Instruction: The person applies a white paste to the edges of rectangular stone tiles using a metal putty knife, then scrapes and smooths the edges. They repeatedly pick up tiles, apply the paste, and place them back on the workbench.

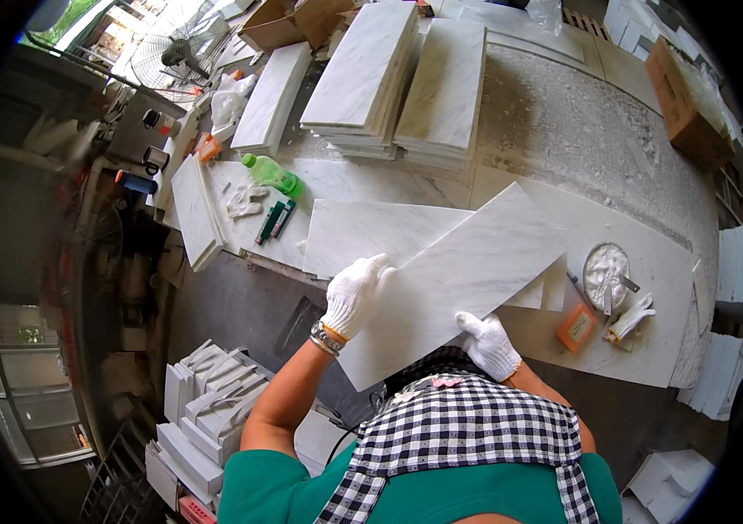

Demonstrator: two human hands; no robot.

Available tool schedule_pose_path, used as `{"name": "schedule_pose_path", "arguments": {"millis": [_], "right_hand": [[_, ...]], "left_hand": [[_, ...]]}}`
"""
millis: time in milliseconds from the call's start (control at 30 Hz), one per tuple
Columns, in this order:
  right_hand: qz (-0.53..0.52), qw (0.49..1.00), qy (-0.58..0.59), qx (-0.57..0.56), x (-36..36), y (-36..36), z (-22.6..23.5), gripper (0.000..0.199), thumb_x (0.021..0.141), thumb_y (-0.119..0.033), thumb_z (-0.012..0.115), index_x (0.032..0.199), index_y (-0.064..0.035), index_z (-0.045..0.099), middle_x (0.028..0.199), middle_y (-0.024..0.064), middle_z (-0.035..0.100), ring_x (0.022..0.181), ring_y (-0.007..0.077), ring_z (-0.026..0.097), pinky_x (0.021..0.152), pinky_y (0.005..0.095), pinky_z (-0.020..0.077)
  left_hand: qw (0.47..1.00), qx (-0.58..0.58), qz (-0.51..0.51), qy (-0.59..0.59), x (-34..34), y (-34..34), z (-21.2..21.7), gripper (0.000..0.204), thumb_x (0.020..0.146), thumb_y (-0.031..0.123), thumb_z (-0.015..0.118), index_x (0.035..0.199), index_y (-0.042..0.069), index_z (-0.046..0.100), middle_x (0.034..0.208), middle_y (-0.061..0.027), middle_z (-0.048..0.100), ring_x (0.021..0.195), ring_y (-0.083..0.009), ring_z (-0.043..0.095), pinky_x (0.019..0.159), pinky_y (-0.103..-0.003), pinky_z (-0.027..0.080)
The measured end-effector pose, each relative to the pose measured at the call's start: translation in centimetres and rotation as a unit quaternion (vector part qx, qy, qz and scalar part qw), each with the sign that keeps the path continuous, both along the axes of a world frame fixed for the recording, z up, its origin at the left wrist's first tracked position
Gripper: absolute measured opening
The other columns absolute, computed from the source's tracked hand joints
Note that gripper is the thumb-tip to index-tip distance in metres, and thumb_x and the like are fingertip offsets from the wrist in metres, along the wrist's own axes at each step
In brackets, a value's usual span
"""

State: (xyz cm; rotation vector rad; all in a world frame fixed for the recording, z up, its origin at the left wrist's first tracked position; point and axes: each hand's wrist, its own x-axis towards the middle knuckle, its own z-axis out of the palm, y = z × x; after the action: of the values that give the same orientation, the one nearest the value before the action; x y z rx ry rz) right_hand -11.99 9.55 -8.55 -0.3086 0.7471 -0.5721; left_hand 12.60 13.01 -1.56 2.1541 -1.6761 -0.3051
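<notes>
A long white marble tile (454, 279) with faint grey veins is held tilted in front of me by both hands. My left hand (358, 295), in a white knitted glove, grips its left edge, fingers over the side. On the near right edge my right hand (488, 344), also gloved, has its thumb on top and its fingers underneath, partly hidden. Beneath the held piece, a second marble tile (363, 229) lies on the worktable. To the right stand a round bowl of white paste (605, 266) with a scraper in it, an orange block (576, 327) and a loose white glove (632, 318).
Stacks of marble tiles (363, 74) stand at the far side of the table. A green bottle (274, 175), dark green sticks and another glove (247, 200) lie at the left. Cut strips (210, 393) are piled low left. A cardboard box (688, 109) sits far right, and a fan (178, 54) far left.
</notes>
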Motion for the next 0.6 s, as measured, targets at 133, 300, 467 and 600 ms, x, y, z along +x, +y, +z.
{"name": "schedule_pose_path", "arguments": {"millis": [133, 300, 467, 600], "right_hand": [[0.031, 0.983, 0.093, -0.154, -0.4, 0.4, 2.0, 0.003, 0.091, 0.002, 0.072, 0.088, 0.0037, 0.073, 0.088, 0.0076, 0.073, 0.078, 0.0181, 0.072, 0.075, 0.0325, 0.0585], [0.121, 0.807, 0.22, -0.535, -2.0, -3.0, 6.5, 0.009, 0.085, 0.0, 0.074, 0.091, 0.0036, 0.077, 0.085, 0.0085, 0.076, 0.078, 0.0145, 0.07, 0.073, 0.0297, 0.0544], [0.073, 0.861, 0.187, -0.467, -0.5, -7.3, 15.7, 0.019, 0.09, -0.005, 0.071, 0.104, 0.0056, 0.075, 0.095, 0.0086, 0.076, 0.086, 0.0126, 0.068, 0.077, 0.0302, 0.0554], [-0.02, 0.858, 0.201, -0.473, 1.6, -10.1, 21.0, 0.031, 0.093, -0.013, 0.071, 0.117, 0.0069, 0.069, 0.102, 0.0056, 0.073, 0.088, 0.0123, 0.067, 0.078, 0.0306, 0.0562]], "left_hand": [[0.998, -0.016, 0.02, 0.049, 0.2, 1.6, -0.1, 0.033, 0.098, 0.03, 0.065, 0.116, 0.003, 0.071, 0.105, -0.0191, 0.073, 0.094, -0.0371, 0.071, 0.081, -0.043, 0.056], [0.964, -0.042, -0.009, 0.264, 1.0, 1.2, 2.5, 0.036, 0.101, 0.029, 0.064, 0.123, 0.0, 0.069, 0.114, -0.015, 0.074, 0.099, -0.0251, 0.071, 0.089, -0.035, 0.055], [0.831, -0.047, 0.022, 0.553, -0.2, -1.3, 5.8, 0.032, 0.102, 0.021, 0.064, 0.125, -0.001, 0.068, 0.106, -0.0022, 0.072, 0.092, -0.0077, 0.062, 0.082, -0.026, 0.052], [0.823, -0.102, 0.029, 0.559, -1.8, -2.5, 6.4, 0.025, 0.098, 0.016, 0.068, 0.114, -0.003, 0.07, 0.091, 0.0007, 0.069, 0.08, -0.0053, 0.06, 0.071, -0.023, 0.051]]}}
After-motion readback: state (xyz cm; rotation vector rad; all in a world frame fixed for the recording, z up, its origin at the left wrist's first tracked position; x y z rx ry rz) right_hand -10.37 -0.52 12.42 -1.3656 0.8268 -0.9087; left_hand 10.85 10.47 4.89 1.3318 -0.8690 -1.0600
